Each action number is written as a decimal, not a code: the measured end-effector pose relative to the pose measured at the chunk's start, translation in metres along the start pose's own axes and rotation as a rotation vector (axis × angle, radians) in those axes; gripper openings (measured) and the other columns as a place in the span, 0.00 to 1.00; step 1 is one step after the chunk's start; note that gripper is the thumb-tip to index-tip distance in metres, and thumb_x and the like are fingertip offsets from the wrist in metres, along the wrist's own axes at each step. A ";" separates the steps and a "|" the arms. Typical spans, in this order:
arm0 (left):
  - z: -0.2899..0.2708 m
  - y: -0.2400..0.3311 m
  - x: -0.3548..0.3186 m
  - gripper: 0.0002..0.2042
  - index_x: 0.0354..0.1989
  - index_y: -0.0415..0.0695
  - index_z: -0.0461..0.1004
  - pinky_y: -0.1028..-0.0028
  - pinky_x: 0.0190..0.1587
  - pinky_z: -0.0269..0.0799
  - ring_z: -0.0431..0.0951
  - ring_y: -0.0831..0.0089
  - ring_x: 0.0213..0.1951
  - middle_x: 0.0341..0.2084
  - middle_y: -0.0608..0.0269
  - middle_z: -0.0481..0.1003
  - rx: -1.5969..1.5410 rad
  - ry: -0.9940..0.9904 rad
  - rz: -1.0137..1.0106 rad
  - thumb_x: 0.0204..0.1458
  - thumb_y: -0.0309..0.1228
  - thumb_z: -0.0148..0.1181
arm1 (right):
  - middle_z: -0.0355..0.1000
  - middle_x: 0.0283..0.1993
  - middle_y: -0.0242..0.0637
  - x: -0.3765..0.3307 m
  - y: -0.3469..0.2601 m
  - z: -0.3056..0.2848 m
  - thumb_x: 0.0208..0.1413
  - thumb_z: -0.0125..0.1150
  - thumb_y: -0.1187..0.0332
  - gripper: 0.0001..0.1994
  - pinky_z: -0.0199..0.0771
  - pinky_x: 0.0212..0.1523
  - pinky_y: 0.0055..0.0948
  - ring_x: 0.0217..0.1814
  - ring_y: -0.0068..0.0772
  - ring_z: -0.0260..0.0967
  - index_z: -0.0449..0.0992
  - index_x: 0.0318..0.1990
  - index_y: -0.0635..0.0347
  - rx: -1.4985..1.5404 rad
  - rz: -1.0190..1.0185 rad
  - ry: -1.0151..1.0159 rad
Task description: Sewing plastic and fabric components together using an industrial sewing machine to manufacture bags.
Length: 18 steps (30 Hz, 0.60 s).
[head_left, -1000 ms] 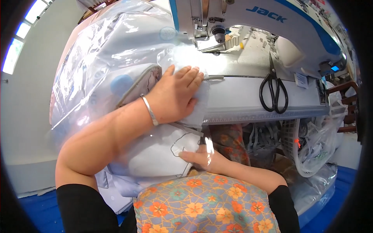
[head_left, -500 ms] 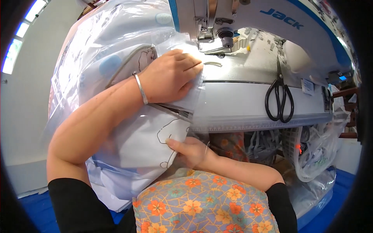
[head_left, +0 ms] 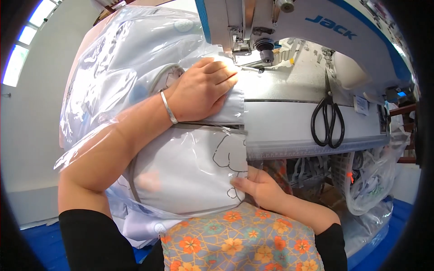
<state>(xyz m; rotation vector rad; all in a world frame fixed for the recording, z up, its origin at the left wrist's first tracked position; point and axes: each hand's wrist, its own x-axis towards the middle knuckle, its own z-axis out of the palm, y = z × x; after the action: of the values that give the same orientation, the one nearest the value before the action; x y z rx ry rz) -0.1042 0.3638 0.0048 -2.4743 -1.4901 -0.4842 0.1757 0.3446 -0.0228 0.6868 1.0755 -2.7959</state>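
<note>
White fabric [head_left: 181,158] with dark line drawings and dark trim lies beneath clear plastic film [head_left: 97,83], left of the sewing machine [head_left: 298,22]. My left hand [head_left: 203,88], wearing a silver bangle, presses down on the fabric and film with its fingers bent and close together. Its fingertips are in bright glare just below the machine's presser foot area; what lies under them is hidden. Lower down, my right hand [head_left: 262,185] pinches the right edge of the fabric and film, thumb on top and the other fingers mostly hidden underneath.
Black-handled scissors [head_left: 327,117] lie on the machine bed, points away from me. A ruler strip [head_left: 307,150] runs along the bed's front edge. Below right hangs a white plastic basket [head_left: 341,180] with clear film. Patterned floral cloth [head_left: 235,239] covers my lap.
My right hand has moved right and slightly down, drawing the lower fabric out flatter with its edge now straighter. My left hand stays pressed near the machine, shifted only slightly.
</note>
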 end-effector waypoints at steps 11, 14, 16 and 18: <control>-0.002 -0.003 0.003 0.19 0.47 0.37 0.76 0.63 0.56 0.68 0.75 0.63 0.47 0.47 0.57 0.77 -0.015 0.002 0.022 0.42 0.26 0.60 | 0.65 0.59 0.36 0.003 0.015 0.002 0.61 0.54 0.77 0.24 0.60 0.63 0.26 0.62 0.25 0.59 0.58 0.65 0.68 -0.043 -0.278 0.150; -0.004 0.000 0.003 0.19 0.47 0.38 0.76 0.64 0.54 0.69 0.75 0.63 0.47 0.47 0.57 0.77 -0.057 -0.016 0.012 0.43 0.25 0.60 | 0.65 0.59 0.37 0.002 0.015 0.002 0.61 0.54 0.77 0.26 0.60 0.63 0.27 0.63 0.25 0.59 0.55 0.66 0.68 0.003 -0.299 0.151; -0.004 0.001 0.005 0.19 0.47 0.38 0.76 0.64 0.54 0.69 0.76 0.62 0.47 0.48 0.57 0.77 -0.056 -0.040 -0.013 0.43 0.25 0.59 | 0.64 0.60 0.38 0.001 0.012 0.002 0.61 0.53 0.78 0.27 0.59 0.64 0.27 0.62 0.25 0.60 0.54 0.67 0.68 -0.050 -0.251 0.168; -0.002 -0.002 0.005 0.18 0.46 0.38 0.76 0.64 0.54 0.69 0.76 0.62 0.48 0.48 0.57 0.78 -0.044 -0.024 0.012 0.43 0.25 0.59 | 0.64 0.61 0.39 0.001 0.010 0.001 0.61 0.53 0.78 0.27 0.60 0.64 0.27 0.62 0.26 0.61 0.54 0.67 0.68 -0.055 -0.248 0.149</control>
<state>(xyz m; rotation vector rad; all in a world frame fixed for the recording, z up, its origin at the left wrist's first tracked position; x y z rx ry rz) -0.1043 0.3680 0.0089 -2.5297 -1.4882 -0.4916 0.1766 0.3364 -0.0288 0.8202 1.3448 -2.9435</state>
